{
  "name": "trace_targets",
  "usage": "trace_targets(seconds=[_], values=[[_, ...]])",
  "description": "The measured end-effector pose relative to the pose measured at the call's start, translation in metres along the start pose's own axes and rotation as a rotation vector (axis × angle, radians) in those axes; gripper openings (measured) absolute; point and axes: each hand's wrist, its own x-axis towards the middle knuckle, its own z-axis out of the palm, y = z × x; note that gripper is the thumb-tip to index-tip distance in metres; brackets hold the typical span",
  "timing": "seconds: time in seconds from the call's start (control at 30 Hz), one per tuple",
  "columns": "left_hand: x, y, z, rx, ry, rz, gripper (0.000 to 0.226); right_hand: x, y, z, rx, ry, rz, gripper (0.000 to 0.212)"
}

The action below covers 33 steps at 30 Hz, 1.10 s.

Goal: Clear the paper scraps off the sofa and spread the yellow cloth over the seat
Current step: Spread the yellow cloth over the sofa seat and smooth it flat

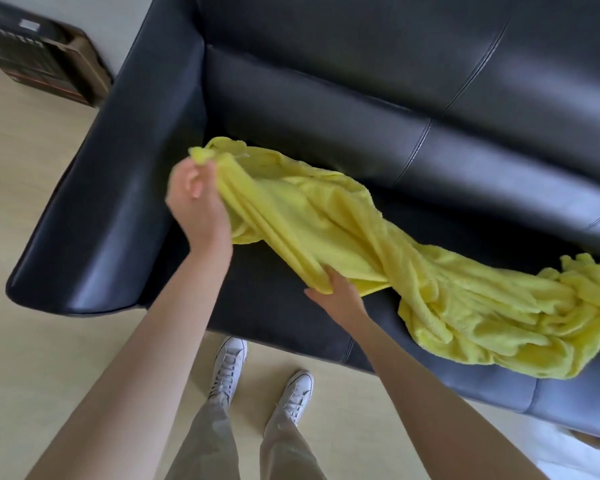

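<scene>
A yellow terry cloth [413, 271] lies bunched and twisted across the seat of a black leather sofa [326, 109], running from near the left armrest to a crumpled heap at the right. My left hand [196, 202] grips one end of the cloth, lifted a little above the seat beside the armrest. My right hand [340, 292] holds a folded edge of the cloth near the seat's front, fingers tucked under the fabric. No paper scraps show on the visible seat.
The sofa's left armrest [108, 209] bulges out toward the pale wooden floor [32, 341]. A dark cardboard box [39, 53] stands on the floor at the upper left. My white sneakers [260, 379] stand close to the sofa's front. Something white [575, 455] lies at the lower right.
</scene>
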Motion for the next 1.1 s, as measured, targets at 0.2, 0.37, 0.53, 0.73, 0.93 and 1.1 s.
trace_targets(seconds=[0.2,0.37,0.53,0.73,0.93,1.1], values=[[0.038,-0.001,-0.006,-0.007,0.331,0.147,0.014,0.012,0.071,-0.051,-0.310,0.087,0.254,0.047],[0.047,-0.012,0.004,0.093,0.246,0.071,0.033,0.005,0.065,-0.105,0.266,-0.361,0.484,0.083],[0.052,-0.011,0.000,0.254,0.191,0.069,0.045,0.003,0.034,-0.199,0.234,-0.519,0.490,0.077],[0.055,-0.010,0.000,0.661,-0.001,0.130,0.044,0.040,0.014,-0.229,0.099,0.312,0.086,0.033],[0.079,-0.031,0.026,0.742,-0.170,0.238,0.044,0.087,0.004,-0.215,-0.151,0.481,0.217,0.023],[0.129,-0.057,0.060,0.703,-0.349,0.190,0.047,0.131,0.005,-0.192,-0.295,0.549,0.303,0.032]])
